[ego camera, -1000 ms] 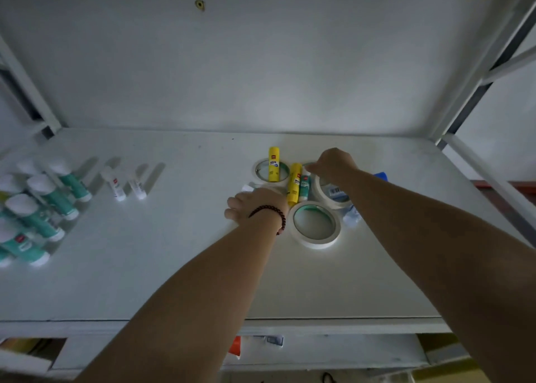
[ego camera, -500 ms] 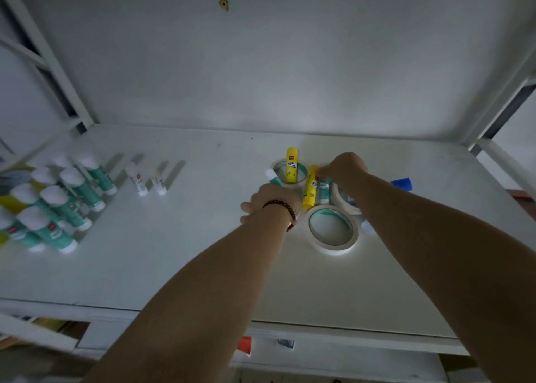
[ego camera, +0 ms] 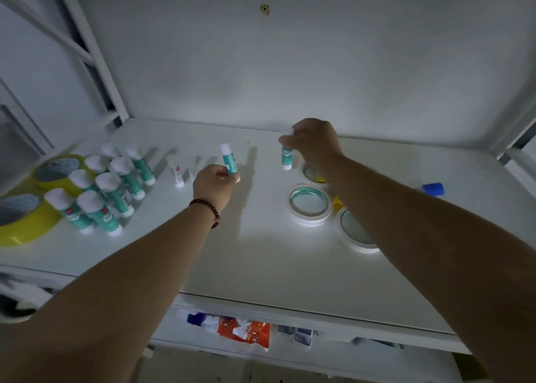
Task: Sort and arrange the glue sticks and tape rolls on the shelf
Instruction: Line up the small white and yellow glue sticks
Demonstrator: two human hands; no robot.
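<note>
White shelf [ego camera: 261,266], flat and bare in the middle, lit by a bright patch near the tape. White wall [ego camera: 290,63] right behind, with one small dark hole [ego camera: 264,9] high up. White metal posts [ego camera: 95,63] at the left side and a dim room all round. Left hand [ego camera: 213,184] up over the shelf, fingers curled round the bottom of a teal glue stick [ego camera: 228,159], white cap on top, stick nearly upright. Dark bead bracelet [ego camera: 206,211] on that wrist. Right hand [ego camera: 314,145] farther back, fingers pinched round the top of a second teal glue stick [ego camera: 286,158], hanging down, just above the shelf. Bunch of teal glue sticks [ego camera: 116,185] standing close together at the left, two little white glue sticks [ego camera: 177,170] just beside. Two yellow tape rolls [ego camera: 26,226] at the far left edge. Three white tape rolls [ego camera: 309,204] flat on the right side, partly under the right arm, a bit of yellow between. Blue cap [ego camera: 432,189] lying far right. Lower shelf below with an orange and blue packet [ego camera: 232,327].
</note>
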